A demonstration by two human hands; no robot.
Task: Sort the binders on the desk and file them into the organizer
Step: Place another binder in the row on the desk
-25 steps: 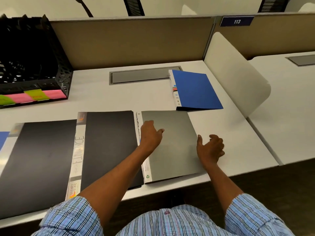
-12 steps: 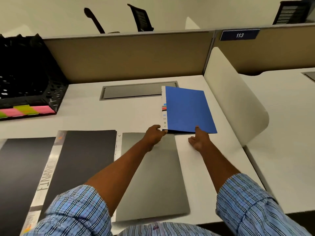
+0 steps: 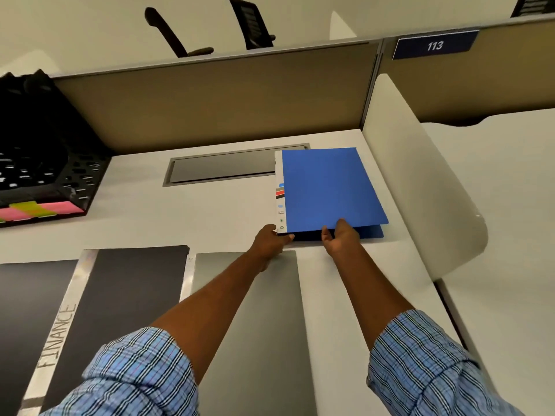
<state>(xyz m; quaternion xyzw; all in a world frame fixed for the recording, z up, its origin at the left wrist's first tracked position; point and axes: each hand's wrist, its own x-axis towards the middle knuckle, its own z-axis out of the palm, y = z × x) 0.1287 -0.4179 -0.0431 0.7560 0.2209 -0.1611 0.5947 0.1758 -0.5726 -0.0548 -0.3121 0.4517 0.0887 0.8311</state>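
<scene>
A white desk [image 3: 210,217] bears a mesh organizer [image 3: 45,163] at far left, a blue binder [image 3: 330,187] by a grey hatch [image 3: 222,168], and nearer, side by side, a black binder [image 3: 27,301], a FINANCE binder [image 3: 129,283] and a grey binder [image 3: 255,310].

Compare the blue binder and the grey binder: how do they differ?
The blue binder lies farther back, by the divider; the grey binder lies nearer. The left hand and right hand grip the blue binder, its front cover lifted; the grey binder lies flat, unheld. Both have spines on the left.
</scene>
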